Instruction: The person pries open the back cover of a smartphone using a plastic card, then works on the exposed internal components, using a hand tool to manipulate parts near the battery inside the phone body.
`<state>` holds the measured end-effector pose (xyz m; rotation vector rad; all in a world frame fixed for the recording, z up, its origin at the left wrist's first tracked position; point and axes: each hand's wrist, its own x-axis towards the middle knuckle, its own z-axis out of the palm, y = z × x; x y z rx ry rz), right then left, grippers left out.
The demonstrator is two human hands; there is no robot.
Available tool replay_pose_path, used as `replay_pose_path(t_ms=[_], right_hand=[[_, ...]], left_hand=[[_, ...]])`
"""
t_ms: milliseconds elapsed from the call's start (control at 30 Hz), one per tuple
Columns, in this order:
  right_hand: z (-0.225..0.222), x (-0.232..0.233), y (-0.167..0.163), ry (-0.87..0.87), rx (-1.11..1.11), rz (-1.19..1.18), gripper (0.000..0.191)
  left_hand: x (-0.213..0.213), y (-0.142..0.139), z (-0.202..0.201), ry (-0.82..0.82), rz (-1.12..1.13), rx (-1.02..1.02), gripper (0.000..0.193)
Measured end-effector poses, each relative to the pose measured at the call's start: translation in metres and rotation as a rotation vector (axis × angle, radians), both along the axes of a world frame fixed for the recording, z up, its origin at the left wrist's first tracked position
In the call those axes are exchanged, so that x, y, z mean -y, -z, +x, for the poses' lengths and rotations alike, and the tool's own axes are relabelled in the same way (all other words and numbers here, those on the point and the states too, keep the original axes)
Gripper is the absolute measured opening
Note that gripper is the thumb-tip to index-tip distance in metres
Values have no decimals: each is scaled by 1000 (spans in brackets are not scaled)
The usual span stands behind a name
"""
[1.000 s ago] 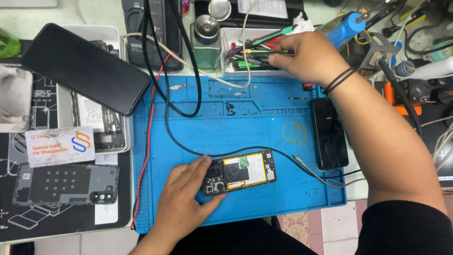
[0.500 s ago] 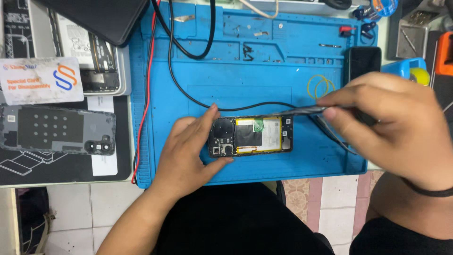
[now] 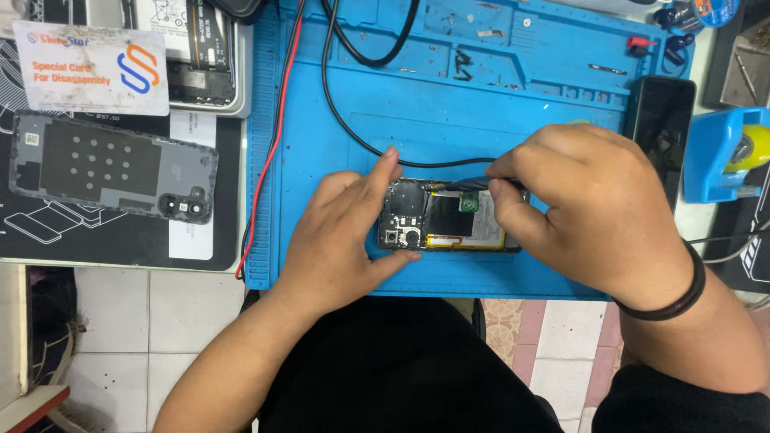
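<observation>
An opened phone (image 3: 443,215), its back cover off and its boards and battery showing, lies on a blue work mat (image 3: 449,104). My left hand (image 3: 341,232) clasps the phone's camera end between thumb and forefinger. My right hand (image 3: 585,212) covers the phone's other end and pinches a thin dark tool (image 3: 464,185), which looks like tweezers; its tip rests on the phone's upper edge.
A grey phone back cover (image 3: 112,167) and a white card (image 3: 92,68) lie on a dark mat at left. Red (image 3: 277,136) and black (image 3: 345,120) cables cross the blue mat. A dark phone (image 3: 659,128) and a blue tape holder (image 3: 726,152) stand at right.
My right hand came back from the tool tray at the far edge with a thin tool and now works on the phone. The camera has moved closer. My left hand stays on the phone.
</observation>
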<state>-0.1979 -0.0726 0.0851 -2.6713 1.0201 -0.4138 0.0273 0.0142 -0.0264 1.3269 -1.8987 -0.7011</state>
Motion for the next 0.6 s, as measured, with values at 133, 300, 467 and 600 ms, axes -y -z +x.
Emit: replay_pose_path(t_ms=[133,300,467,600], right_hand=[[5,2,-4,-25,0,-59,12],[15,6,-7,-35,-28,-73,12],[23,3,-10,-90,-125,-156,13],[27,2,-12,-136,-211,-152,17]], left_hand=[[2,0,1,9,-4,-1,114],[3,1,3,19,-10,-3,114],[3,1,4,12,6,-5,112],[2,1,5,15,-22,-10,113]])
